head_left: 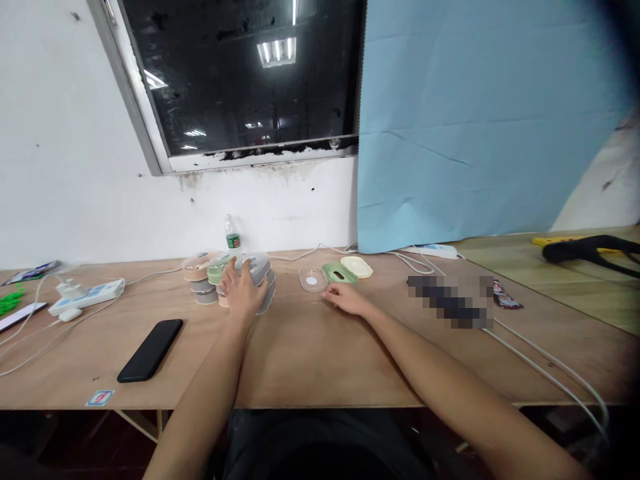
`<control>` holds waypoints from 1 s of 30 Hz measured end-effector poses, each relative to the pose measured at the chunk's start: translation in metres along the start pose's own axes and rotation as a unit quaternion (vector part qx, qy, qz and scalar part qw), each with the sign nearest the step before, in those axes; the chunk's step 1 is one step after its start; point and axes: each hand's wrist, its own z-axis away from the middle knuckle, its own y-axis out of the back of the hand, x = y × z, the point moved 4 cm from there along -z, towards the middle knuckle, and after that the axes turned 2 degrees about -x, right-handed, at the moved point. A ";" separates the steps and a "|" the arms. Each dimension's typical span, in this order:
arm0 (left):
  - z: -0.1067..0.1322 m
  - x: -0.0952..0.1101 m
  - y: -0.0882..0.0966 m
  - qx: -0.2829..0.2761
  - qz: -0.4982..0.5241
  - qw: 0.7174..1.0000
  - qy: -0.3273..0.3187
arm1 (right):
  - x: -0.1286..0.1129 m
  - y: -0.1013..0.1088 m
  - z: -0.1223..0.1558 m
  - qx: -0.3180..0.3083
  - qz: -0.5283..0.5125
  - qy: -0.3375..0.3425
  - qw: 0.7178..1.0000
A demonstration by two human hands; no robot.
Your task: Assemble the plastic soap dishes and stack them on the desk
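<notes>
Several small round tubs, peach, green and grey with clear lids (257, 265), are stacked toward the back of the table. My left hand (243, 290) is at the front of the stack, fingers spread, and I see nothing gripped in it. To the right lie a clear shallow plastic lid (313, 281) with a white round spot, a green piece with a dark oval opening (340, 273), and a cream piece (358, 267). My right hand (346, 297) rests with curled fingers at the near edge of the clear lid and green piece. What its fingertips hold, if anything, is hidden.
A black phone (150, 351) lies at the left, with a white power strip (87, 297) and cables behind it. A small plastic bottle (232, 233) stands by the wall. A blurred dark object (450, 302) and a snack wrapper (506, 295) lie at the right.
</notes>
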 end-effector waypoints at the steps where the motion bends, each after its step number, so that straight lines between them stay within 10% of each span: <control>1: 0.000 -0.001 -0.002 0.008 -0.004 1.000 -0.003 | 0.001 0.000 -0.001 0.002 0.001 0.002 1.000; 11: 0.002 -0.001 -0.004 0.084 0.038 0.994 -0.065 | 0.017 0.044 -0.001 0.250 0.057 -0.065 0.964; 16: 0.014 0.009 -0.010 0.129 0.136 0.961 -0.204 | 0.051 0.067 0.002 0.305 0.086 -0.140 0.938; 22: 0.044 0.046 -0.037 -0.100 0.193 0.897 -0.385 | 0.090 0.073 0.002 0.244 0.141 -0.205 0.937; 30: 0.058 0.051 -0.067 -0.280 0.164 0.875 -0.359 | 0.094 0.061 -0.010 0.153 0.175 -0.199 0.952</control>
